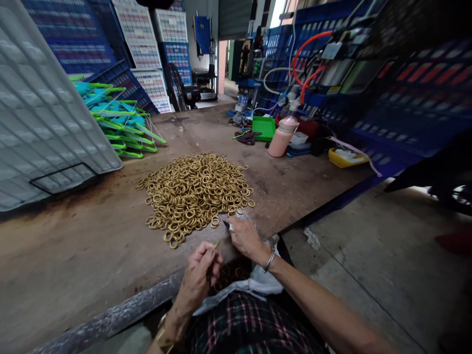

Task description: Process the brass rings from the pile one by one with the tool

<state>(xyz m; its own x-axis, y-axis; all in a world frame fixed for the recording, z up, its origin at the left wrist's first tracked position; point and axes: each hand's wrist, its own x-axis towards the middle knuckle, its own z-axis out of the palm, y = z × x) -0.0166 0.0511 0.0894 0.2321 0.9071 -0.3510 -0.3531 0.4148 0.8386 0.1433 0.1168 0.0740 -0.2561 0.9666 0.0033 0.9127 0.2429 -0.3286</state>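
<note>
Gold ring (217,245) clamped at the tips of left grip (201,269) (right grip (247,239) around dark blade (226,224))

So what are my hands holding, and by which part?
Left hand: seemingly a gold ring, pinched at its edge. Right hand: a dark-tipped tool, gripped behind the tip; the rest is hidden.

Looks dim and greyish around the fingers (235,227), with soft, weak shadows. Brightens to near-white at the opening (278,13) far beyond and to the right of them, and glints faintly on the bangle (270,261) just behind. Stretches and leans toward the edges, smears the blue crates (416,101) well right of the fingers, and sinks nearly to black above those, perhaps slightly blurred too.
</note>
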